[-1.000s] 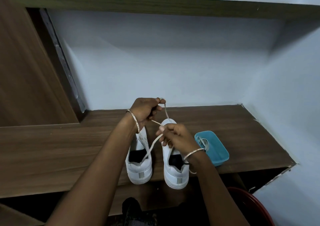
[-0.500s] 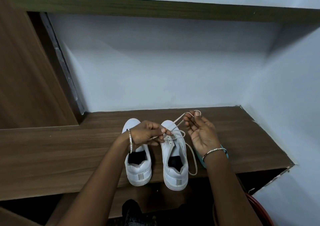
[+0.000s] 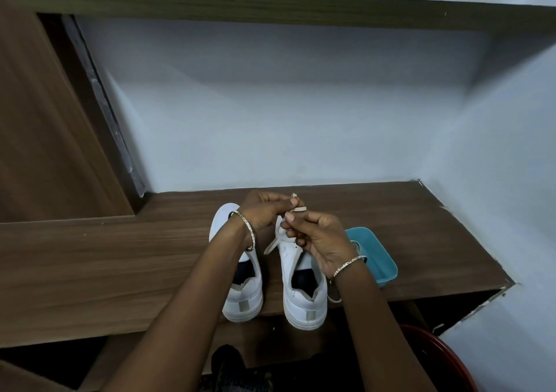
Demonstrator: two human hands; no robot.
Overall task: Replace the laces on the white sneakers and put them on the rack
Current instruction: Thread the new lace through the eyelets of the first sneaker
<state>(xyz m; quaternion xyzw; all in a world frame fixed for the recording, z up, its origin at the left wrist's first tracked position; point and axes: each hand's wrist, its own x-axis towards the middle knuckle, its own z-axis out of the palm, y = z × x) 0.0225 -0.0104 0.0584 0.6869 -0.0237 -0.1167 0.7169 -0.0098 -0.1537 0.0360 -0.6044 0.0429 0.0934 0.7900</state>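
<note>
Two white sneakers stand side by side, heels toward me, on a brown wooden shelf. The left sneaker is partly under my left forearm. The right sneaker carries a cream lace. My left hand pinches the lace above the right sneaker's toe. My right hand is curled round the lace just below and to the right of it. A loose stretch of lace hangs between the shoes, and another loop lies by the right shoe's side.
A teal plastic tray with a lace in it sits on the shelf right of the sneakers. White walls close the shelf at the back and right. A second wooden shelf runs overhead. A red tub's rim shows at the bottom right.
My right hand, spread wide to the right half a second ago, has come back in and closed on the lace. My left hand rose slightly toward the toe, so both hands now meet there.
</note>
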